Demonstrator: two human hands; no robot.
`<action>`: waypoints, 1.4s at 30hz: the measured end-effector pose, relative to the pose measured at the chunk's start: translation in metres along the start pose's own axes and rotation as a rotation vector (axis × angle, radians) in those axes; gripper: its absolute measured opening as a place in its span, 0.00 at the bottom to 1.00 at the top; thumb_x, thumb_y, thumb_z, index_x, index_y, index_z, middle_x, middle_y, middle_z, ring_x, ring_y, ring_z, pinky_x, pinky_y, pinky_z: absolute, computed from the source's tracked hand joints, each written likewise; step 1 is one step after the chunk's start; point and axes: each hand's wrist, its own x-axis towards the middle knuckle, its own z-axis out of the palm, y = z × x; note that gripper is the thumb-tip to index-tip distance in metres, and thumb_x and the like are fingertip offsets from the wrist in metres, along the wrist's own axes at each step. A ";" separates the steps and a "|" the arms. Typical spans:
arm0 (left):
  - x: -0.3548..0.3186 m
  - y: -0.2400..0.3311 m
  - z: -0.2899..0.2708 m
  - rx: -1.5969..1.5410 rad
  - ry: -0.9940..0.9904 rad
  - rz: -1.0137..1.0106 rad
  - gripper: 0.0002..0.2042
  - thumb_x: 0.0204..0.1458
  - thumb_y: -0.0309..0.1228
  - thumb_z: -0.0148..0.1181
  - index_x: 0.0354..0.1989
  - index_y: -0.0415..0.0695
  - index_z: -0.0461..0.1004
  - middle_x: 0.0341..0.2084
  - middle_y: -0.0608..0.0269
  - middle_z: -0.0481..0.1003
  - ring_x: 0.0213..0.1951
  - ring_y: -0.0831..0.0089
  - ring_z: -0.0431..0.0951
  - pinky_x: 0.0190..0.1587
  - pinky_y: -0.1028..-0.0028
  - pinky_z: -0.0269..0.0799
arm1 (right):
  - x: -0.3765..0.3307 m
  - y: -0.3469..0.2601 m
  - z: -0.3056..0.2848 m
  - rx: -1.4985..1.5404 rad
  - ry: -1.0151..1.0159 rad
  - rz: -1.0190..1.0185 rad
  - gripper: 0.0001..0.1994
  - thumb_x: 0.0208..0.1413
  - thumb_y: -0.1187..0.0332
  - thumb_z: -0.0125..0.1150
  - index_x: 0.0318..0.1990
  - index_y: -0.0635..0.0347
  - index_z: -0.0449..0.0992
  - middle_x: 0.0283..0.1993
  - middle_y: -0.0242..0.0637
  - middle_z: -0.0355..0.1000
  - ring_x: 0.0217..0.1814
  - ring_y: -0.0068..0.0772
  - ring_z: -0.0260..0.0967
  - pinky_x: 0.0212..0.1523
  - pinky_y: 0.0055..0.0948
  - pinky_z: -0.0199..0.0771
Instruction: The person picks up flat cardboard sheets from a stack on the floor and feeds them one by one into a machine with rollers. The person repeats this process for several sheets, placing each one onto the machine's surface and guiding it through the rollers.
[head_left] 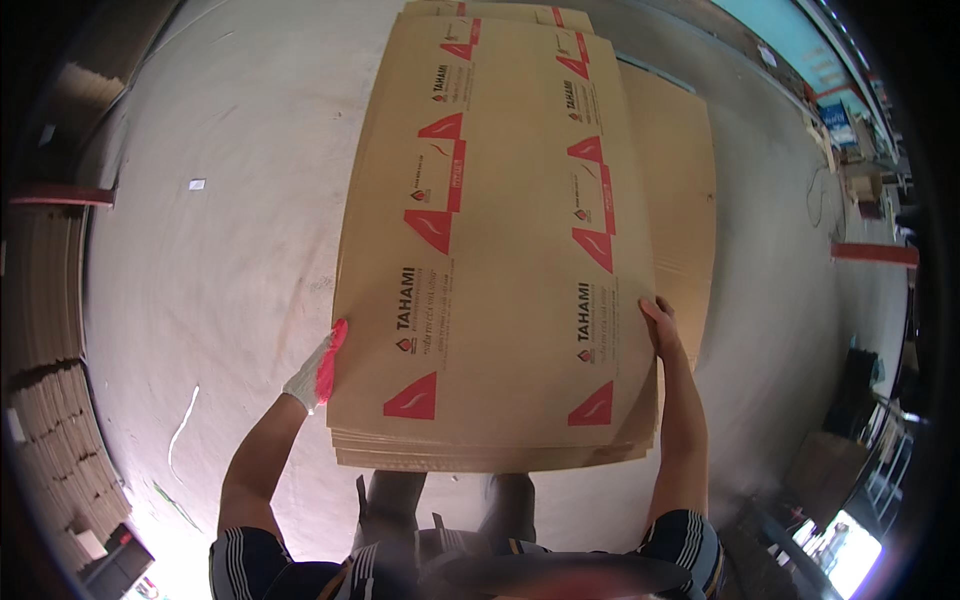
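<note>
A stack of long brown cardboard sheets (510, 300) printed with red shapes and dark lettering stretches away in front of my legs. Its near edges are slightly fanned, so several layers show. My left hand (318, 372), in a white and pinkish-red glove, presses along the stack's left edge near the front, its fingers closed against the side. At the right edge, my bare right hand (660, 324) grips the sheets; its thumb side shows and the other fingers are partly hidden. A plain brown cardboard sheet (682, 190) lies beneath, sticking out to the right.
Grey concrete floor (220, 270) surrounds the stack. Piles of folded cardboard (65, 440) line the left side, beside a red bar (65, 195). Another red bar (875, 255) stands at right, with assorted items along that wall. A white strip (182, 430) lies at lower left.
</note>
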 end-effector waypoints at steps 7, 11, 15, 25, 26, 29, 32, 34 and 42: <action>0.026 0.009 -0.005 0.064 -0.094 0.020 0.40 0.56 0.63 0.50 0.69 0.47 0.56 0.62 0.60 0.65 0.61 0.68 0.68 0.61 0.66 0.68 | 0.025 0.002 -0.006 0.223 -0.229 0.238 0.32 0.54 0.58 0.63 0.62 0.67 0.65 0.59 0.47 0.69 0.61 0.42 0.66 0.61 0.38 0.65; 0.023 0.028 -0.008 0.249 0.136 0.013 0.43 0.53 0.68 0.47 0.69 0.47 0.56 0.64 0.58 0.64 0.62 0.64 0.67 0.63 0.61 0.64 | 0.025 -0.002 0.026 0.112 -0.224 0.030 0.30 0.53 0.61 0.65 0.61 0.68 0.67 0.57 0.46 0.71 0.57 0.40 0.70 0.56 0.36 0.69; 0.016 0.042 -0.015 0.309 0.164 -0.057 0.45 0.52 0.70 0.46 0.70 0.47 0.56 0.64 0.57 0.64 0.63 0.63 0.66 0.65 0.59 0.62 | 0.015 -0.001 0.059 0.096 -0.177 0.055 0.28 0.51 0.62 0.69 0.55 0.74 0.71 0.54 0.48 0.72 0.53 0.39 0.71 0.52 0.35 0.71; 0.011 0.062 -0.066 0.088 0.124 -0.432 0.53 0.45 0.77 0.40 0.70 0.46 0.56 0.66 0.53 0.61 0.66 0.57 0.62 0.68 0.52 0.52 | -0.057 -0.056 0.052 -0.011 -0.058 -0.043 0.30 0.41 0.59 0.77 0.44 0.79 0.76 0.38 0.48 0.77 0.34 0.36 0.78 0.36 0.30 0.77; 0.024 0.065 -0.072 0.014 0.108 -0.503 0.55 0.43 0.79 0.38 0.70 0.45 0.56 0.67 0.52 0.60 0.67 0.56 0.61 0.69 0.50 0.50 | -0.071 -0.061 0.056 0.002 -0.100 -0.054 0.30 0.40 0.59 0.77 0.43 0.79 0.76 0.37 0.47 0.77 0.34 0.35 0.78 0.36 0.29 0.77; 0.063 0.086 -0.092 0.236 0.111 -0.343 0.58 0.40 0.82 0.33 0.70 0.44 0.55 0.68 0.51 0.58 0.68 0.53 0.57 0.70 0.48 0.47 | -0.107 -0.074 0.075 -0.037 -0.026 0.002 0.30 0.37 0.58 0.79 0.42 0.78 0.77 0.37 0.47 0.78 0.35 0.35 0.77 0.37 0.30 0.77; 0.080 0.089 -0.100 0.238 0.240 -0.296 0.55 0.44 0.80 0.30 0.71 0.46 0.54 0.68 0.52 0.57 0.69 0.52 0.56 0.71 0.50 0.45 | -0.143 -0.084 0.101 -0.122 0.110 0.012 0.32 0.34 0.57 0.80 0.42 0.77 0.78 0.37 0.46 0.78 0.36 0.33 0.77 0.38 0.30 0.76; 0.078 0.089 -0.099 0.245 0.409 -0.284 0.54 0.46 0.79 0.29 0.71 0.46 0.53 0.69 0.53 0.57 0.69 0.51 0.55 0.71 0.50 0.45 | -0.181 -0.098 0.111 -0.128 0.119 -0.023 0.31 0.36 0.56 0.76 0.43 0.75 0.79 0.36 0.44 0.79 0.37 0.32 0.76 0.40 0.31 0.75; 0.016 0.124 -0.070 0.340 0.086 -0.283 0.50 0.49 0.77 0.24 0.71 0.49 0.54 0.68 0.53 0.59 0.67 0.47 0.57 0.67 0.44 0.52 | -0.269 -0.195 0.145 -0.360 0.190 -0.036 0.26 0.37 0.50 0.67 0.31 0.70 0.81 0.22 0.44 0.75 0.28 0.35 0.74 0.33 0.35 0.71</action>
